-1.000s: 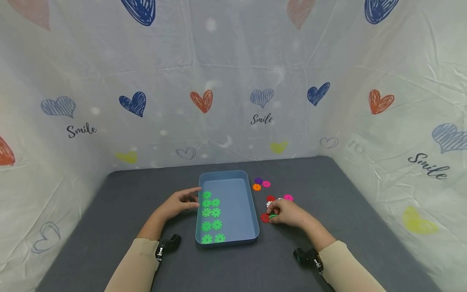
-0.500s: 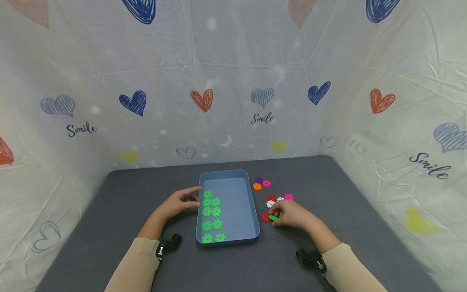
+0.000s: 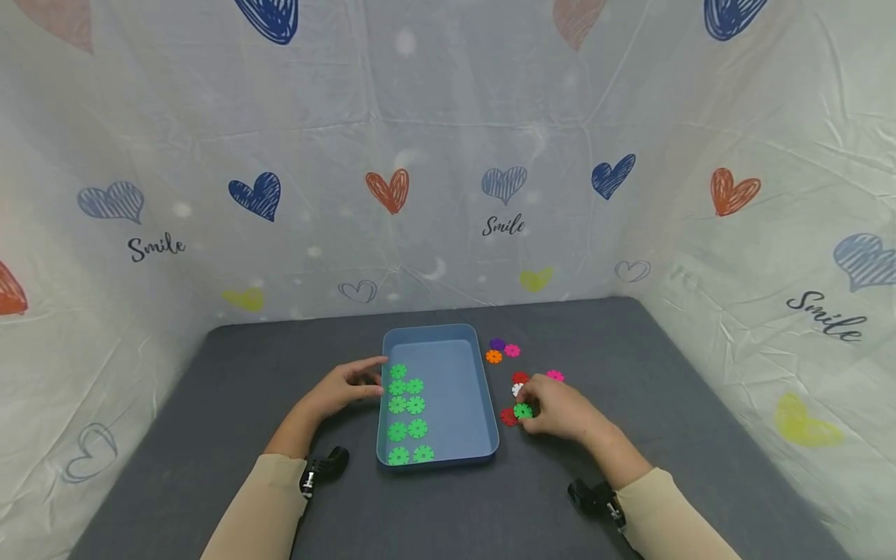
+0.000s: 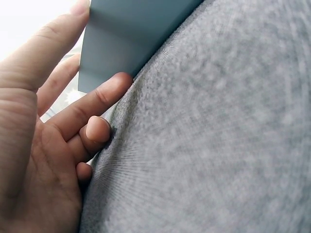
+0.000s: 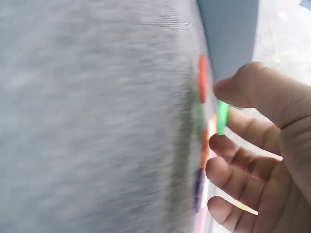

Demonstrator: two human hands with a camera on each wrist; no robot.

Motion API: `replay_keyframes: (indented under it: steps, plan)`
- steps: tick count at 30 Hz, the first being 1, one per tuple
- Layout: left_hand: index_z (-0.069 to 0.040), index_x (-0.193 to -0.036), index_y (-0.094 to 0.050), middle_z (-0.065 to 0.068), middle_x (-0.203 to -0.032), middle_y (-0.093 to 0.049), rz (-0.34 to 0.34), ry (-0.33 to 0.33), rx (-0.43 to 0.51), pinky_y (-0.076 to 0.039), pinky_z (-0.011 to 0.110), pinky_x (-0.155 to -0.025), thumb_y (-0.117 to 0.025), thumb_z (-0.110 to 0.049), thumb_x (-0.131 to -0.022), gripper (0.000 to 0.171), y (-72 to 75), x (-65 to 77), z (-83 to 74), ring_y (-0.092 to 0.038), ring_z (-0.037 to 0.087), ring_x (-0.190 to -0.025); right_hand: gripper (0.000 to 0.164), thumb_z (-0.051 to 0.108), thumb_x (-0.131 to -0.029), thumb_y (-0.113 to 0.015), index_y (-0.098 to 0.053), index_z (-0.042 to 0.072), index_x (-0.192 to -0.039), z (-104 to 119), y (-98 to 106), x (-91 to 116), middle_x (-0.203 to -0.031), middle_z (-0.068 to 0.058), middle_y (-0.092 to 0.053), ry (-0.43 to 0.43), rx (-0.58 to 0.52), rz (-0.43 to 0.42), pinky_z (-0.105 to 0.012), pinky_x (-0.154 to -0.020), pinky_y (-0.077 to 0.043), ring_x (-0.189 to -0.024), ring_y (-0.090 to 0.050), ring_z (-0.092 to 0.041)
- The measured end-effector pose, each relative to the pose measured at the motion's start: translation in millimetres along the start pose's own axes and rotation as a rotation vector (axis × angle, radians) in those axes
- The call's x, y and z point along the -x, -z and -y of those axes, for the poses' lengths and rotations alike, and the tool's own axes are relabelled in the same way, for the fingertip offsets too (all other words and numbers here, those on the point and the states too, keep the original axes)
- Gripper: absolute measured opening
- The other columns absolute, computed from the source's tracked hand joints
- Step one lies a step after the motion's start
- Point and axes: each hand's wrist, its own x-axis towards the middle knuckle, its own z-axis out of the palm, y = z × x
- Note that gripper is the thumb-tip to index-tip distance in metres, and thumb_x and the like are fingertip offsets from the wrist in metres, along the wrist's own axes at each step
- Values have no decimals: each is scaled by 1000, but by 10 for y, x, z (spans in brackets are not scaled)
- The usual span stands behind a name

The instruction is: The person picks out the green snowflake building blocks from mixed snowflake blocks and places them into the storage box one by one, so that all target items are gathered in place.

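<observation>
My right hand (image 3: 560, 405) pinches a green snowflake disc (image 3: 523, 411) between thumb and fingers, just over the loose pieces right of the tray. In the right wrist view the green snowflake disc (image 5: 222, 117) appears edge-on, off the cloth. Close beside it lie a red disc (image 3: 508, 418) and a white disc (image 3: 516, 390), the white one partly hidden by the fingers. The left hand (image 3: 344, 390) rests its fingertips against the left side of the blue tray (image 3: 451, 334), fingers loosely extended. Inside, several green discs (image 3: 397, 404) line the left side in two columns.
An orange disc (image 3: 493, 357), a purple disc (image 3: 497, 344) and a pink disc (image 3: 512, 351) lie near the tray's far right side. Another red disc (image 3: 520, 377) and a pink disc (image 3: 555, 376) are beyond the right hand. Grey cloth (image 3: 294, 498) covers the table.
The green disc has risen and tipped up in my right fingers, after lying flatter by the red disc half a second ago. My left hand and the tray have stayed in place.
</observation>
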Motion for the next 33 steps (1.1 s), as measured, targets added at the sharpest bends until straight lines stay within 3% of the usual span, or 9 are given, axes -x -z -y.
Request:
replay_keyframes:
  steps: [5, 12, 16, 24, 30, 33]
  plan:
    - [-9, -152, -51, 11, -112, -69, -2, 1, -7, -48, 35, -75, -81, -23, -92, 69, 20, 7, 7, -60, 24, -90, 21, 15, -80, -77, -71, 13, -100, 118, 117, -133, -88, 6, -63, -35, -36, -34, -33, -68, -49, -75, -56, -11]
    - [-11, -152, -51, 11, -112, -69, -8, 12, -5, -47, 35, -73, -81, -24, -92, 68, 28, 18, 21, -59, 24, -88, 23, 17, -90, -76, -70, 11, -111, 431, 320, -386, -94, 5, -65, 14, -148, -27, -35, -74, -51, -80, -58, -14]
    - [-7, -153, -49, 15, -114, -68, -7, 4, 2, -46, 35, -72, -79, -19, -93, 67, 32, 19, 9, -58, 23, -87, 26, 19, -94, -76, -70, 11, -118, 612, 339, -580, -98, 4, -64, 44, -204, 0, -36, -76, -51, -84, -60, -14]
    - [0, -152, -48, 19, -113, -67, -10, 13, -15, -45, 32, -71, -76, -10, -95, 64, 3, 30, -57, -55, 20, -83, 33, 15, -94, -78, -71, 10, -125, 999, 175, -1022, -97, 1, -64, 34, -204, 35, -35, -77, -52, -90, -64, -18]
    - [1, -152, -46, 24, -115, -67, 10, 10, 23, -47, 34, -74, -75, -9, -95, 65, -3, 12, -34, -60, 22, -90, 35, 5, -97, -72, -67, 1, -132, 1157, -51, -1262, -77, -4, -59, -42, -229, 76, -31, -65, -47, -74, -66, -21]
    - [-2, -153, -46, 22, -116, -67, 12, 9, 38, -47, 35, -75, -75, -11, -96, 65, 7, 10, 1, -62, 22, -93, 33, 1, -98, -66, -68, 0, -132, 1169, -198, -1347, -84, -5, -64, -66, -183, 76, -27, -60, -42, -66, -57, -13]
